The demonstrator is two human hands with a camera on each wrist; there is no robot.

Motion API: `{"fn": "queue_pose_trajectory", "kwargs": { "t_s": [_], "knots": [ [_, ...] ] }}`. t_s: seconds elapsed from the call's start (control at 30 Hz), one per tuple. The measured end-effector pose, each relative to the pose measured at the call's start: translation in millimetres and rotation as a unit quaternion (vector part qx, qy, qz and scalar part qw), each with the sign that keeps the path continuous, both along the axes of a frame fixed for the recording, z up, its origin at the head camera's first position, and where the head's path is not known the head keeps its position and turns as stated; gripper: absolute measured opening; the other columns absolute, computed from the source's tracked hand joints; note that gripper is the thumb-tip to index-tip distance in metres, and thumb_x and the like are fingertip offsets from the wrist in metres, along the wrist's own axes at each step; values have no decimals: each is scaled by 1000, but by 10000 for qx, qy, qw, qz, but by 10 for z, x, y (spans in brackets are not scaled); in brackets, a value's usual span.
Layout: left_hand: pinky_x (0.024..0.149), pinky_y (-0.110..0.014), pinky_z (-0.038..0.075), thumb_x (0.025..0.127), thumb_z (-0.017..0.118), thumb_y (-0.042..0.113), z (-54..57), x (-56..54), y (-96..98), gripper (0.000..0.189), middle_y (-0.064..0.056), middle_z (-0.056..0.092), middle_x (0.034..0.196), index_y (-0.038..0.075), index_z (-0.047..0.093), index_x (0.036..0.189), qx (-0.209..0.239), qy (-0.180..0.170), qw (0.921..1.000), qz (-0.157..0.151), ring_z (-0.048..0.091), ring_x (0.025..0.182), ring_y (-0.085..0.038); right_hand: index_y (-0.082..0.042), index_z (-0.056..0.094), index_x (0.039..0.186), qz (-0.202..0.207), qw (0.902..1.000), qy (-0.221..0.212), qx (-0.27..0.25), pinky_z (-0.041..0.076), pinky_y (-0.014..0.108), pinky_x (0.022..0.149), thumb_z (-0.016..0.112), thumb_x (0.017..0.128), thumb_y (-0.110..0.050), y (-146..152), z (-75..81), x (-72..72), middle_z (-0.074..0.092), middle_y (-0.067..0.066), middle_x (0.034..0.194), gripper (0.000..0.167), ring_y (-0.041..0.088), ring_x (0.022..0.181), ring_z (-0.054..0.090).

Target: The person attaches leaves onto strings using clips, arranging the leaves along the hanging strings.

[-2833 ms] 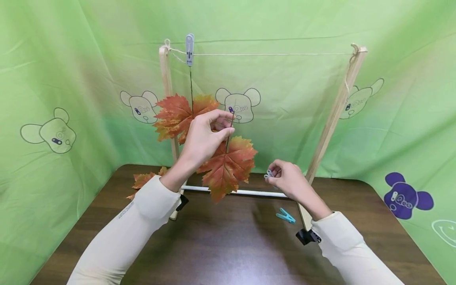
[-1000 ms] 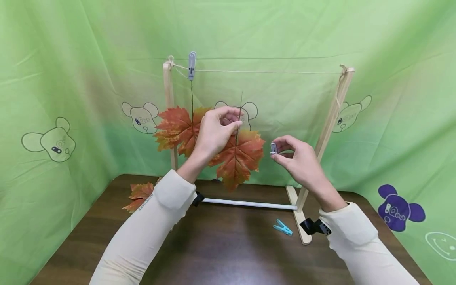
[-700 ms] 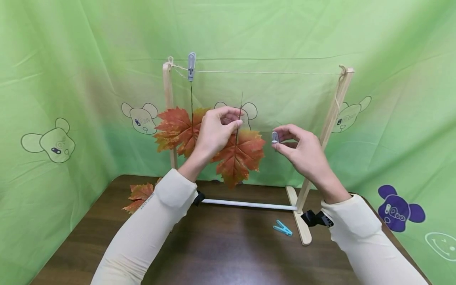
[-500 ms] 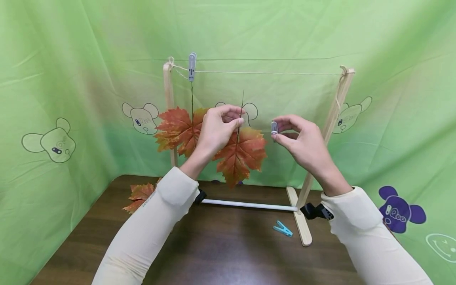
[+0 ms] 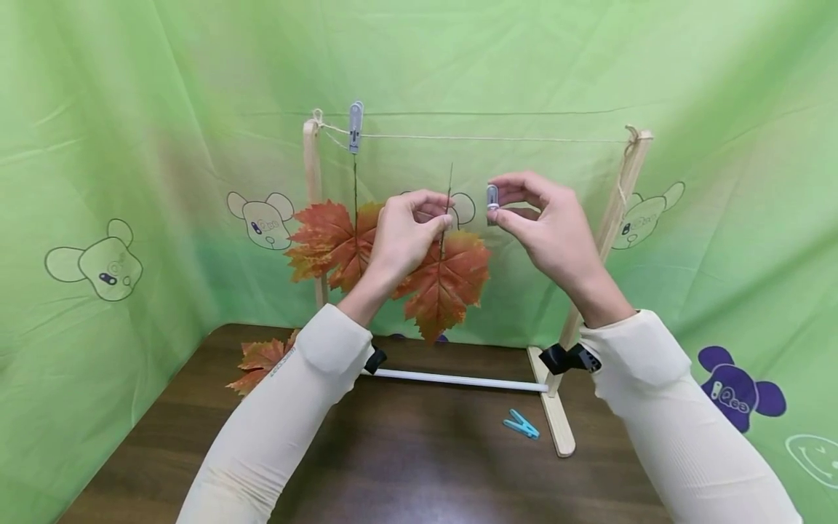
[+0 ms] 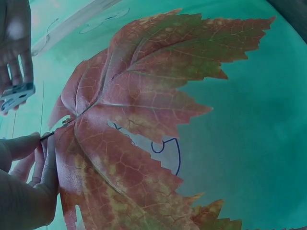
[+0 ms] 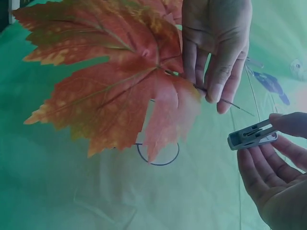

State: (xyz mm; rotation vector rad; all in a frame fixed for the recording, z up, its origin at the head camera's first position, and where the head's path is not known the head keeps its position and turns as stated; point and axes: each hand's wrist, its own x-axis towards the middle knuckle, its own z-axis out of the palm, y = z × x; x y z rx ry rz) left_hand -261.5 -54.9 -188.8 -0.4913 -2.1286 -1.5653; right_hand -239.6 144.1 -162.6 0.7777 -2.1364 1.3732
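Note:
In the head view my left hand (image 5: 407, 231) pinches the thin dark stem of an orange-red maple leaf (image 5: 445, 284); the blade hangs below the fingers and the stem's tip points up. To its right, my right hand (image 5: 546, 225) holds a grey clothespin (image 5: 492, 200) between thumb and fingers, a short way from the stem. Both hands are below the string (image 5: 491, 138). In the right wrist view the clothespin (image 7: 252, 135) lies across the fingertips with the thumb on one arm. Another maple leaf (image 5: 327, 240) hangs from a second grey clothespin (image 5: 356, 127) on the string, partly behind my left hand.
The string runs between two wooden posts (image 5: 622, 196), joined low down by a white rod (image 5: 458, 380). A blue clothespin (image 5: 521, 423) lies on the brown table (image 5: 406, 466) near the right foot. A third maple leaf (image 5: 258, 362) lies at the left, partly behind the sleeve.
My right hand has risen from near the table with the grey clothespin and has come closer to the leaf stem. My left hand, still pinching the stem, has shifted slightly right.

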Motion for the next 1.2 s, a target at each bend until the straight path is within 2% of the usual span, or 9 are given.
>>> {"fn": "queue_pose_trajectory", "kwargs": {
  "t_s": [0.17, 0.33, 0.67, 0.9, 1.2],
  "knots": [
    [71, -23, 56, 96, 74, 6, 21, -24, 23, 21, -11, 77, 99, 3, 78, 117, -1, -51, 9999, -107, 71, 83, -18, 3, 69, 128, 169, 9996, 53, -204, 57, 19, 96, 71, 95, 3, -46, 81, -43, 72, -3, 108, 33, 10, 103, 68],
    [74, -23, 57, 97, 73, 4, 54, -41, 60, 22, -12, 78, 101, 2, 77, 118, -14, -8, 9998, -187, 71, 84, -18, 0, 72, 126, 340, 9981, 31, -516, 57, 19, 94, 72, 94, 3, -74, 172, -76, 74, -4, 105, 32, 13, 102, 69],
    [72, -22, 53, 97, 73, 5, 69, -52, 90, 19, -12, 78, 100, 3, 79, 115, 9, 141, 9999, -35, 72, 86, -20, -1, 77, 116, 858, 9874, -42, -1326, 58, 19, 87, 77, 89, 7, -179, 323, -146, 76, 1, 101, 28, 15, 96, 70],
    [71, -23, 54, 97, 73, 4, 74, -38, 116, 17, -12, 78, 97, 3, 79, 113, 75, 225, 9997, 15, 73, 84, -19, -1, 77, 115, 819, 9879, 102, -1312, 56, 20, 87, 77, 88, 7, -245, 378, -165, 78, -1, 97, 27, 13, 92, 72],
    [73, -24, 54, 97, 73, 4, 101, -37, 135, 16, -16, 79, 101, 3, 79, 111, 160, 226, 9996, 13, 74, 86, -21, -3, 79, 107, 1148, 9750, -109, -1897, 58, 20, 84, 78, 87, 10, -293, 469, -178, 78, 2, 96, 24, 14, 91, 72]
  ]
}}
